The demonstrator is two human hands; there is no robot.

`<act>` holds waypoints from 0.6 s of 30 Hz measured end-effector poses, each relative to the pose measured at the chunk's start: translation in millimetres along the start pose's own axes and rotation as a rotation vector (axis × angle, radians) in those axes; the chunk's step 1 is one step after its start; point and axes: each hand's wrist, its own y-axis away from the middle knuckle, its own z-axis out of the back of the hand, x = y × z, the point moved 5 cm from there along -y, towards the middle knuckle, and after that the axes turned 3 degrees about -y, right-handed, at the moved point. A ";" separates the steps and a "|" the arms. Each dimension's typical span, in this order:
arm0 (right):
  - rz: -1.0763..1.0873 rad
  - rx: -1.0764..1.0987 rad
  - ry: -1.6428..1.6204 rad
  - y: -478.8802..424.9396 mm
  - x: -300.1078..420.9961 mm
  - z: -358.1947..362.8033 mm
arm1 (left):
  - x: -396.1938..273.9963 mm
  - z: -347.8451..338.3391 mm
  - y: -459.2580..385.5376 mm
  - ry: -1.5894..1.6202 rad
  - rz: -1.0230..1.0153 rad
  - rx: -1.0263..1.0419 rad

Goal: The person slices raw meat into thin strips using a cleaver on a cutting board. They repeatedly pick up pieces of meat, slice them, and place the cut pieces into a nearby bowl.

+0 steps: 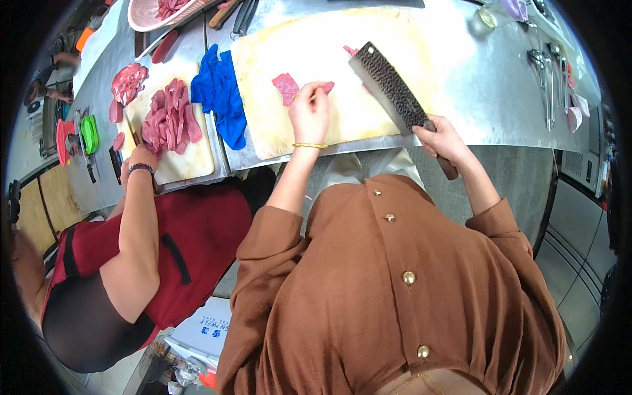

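My right hand (444, 140) grips the dark wooden handle of a cleaver (392, 86) with a hammered black blade. The blade slants up and left over a large pale cutting board (276, 131). By the blade's far end lies a small strip of raw meat (350, 51), partly hidden by the steel. Over the board's middle, my left hand (311, 111) has its fingers curled together, pinching a small piece of raw meat (328, 87) that pokes out on the right. Just left of those fingers, a flat slice of raw meat (285, 88) rests on the board.
At my left, a co-worker's hand (142, 157) holds a knife beside a smaller board (200, 165) piled with meat strips (170, 116). A blue cloth (218, 96) lies between the boards. A pink basket (143, 17) stands farther back. Metal utensils (550, 84) lie at right.
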 end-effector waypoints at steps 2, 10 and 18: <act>0.039 -0.019 0.072 2.9 4.3 0.8 | -14.9 -13.5 10.9 -0.332 -0.352 0.134; 0.366 -0.181 0.659 32.5 39.1 -26.6 | 2.4 -20.8 51.1 -0.743 -0.610 0.202; 0.486 -0.164 0.958 39.3 25.9 -38.6 | 15.5 -29.2 50.2 -0.808 -0.553 0.324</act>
